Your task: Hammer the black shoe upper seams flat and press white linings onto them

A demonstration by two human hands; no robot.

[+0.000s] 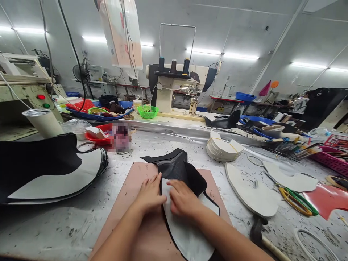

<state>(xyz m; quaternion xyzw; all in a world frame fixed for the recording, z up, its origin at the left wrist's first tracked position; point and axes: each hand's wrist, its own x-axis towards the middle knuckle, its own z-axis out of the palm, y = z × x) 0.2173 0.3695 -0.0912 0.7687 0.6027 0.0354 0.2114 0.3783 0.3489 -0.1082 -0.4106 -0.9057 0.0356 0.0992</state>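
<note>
A black shoe-upper piece (pixel 174 166) with a pale grey-white backing (pixel 187 235) lies on a pinkish-brown board (pixel 122 203) in front of me. Its far end stands up in a curved fold. My left hand (pixel 149 195) rests along the left edge of the piece, fingers stretched out and thumb reaching onto the backing. Over the upper part of the backing is my right hand (pixel 185 199), its fingers bent and a little apart, touching the surface. What lies under the right palm is hidden.
Stacked black-and-white pieces (pixel 54 174) lie left. White curved pieces (pixel 224 146), a thick white piece (pixel 252 192), a hammer (pixel 258 228) and green-and-yellow-handled scissors (pixel 297 201) lie right. A sewing machine (pixel 182 87) stands behind, with a red bowl (pixel 99 136) and green basket (pixel 148 111) nearby.
</note>
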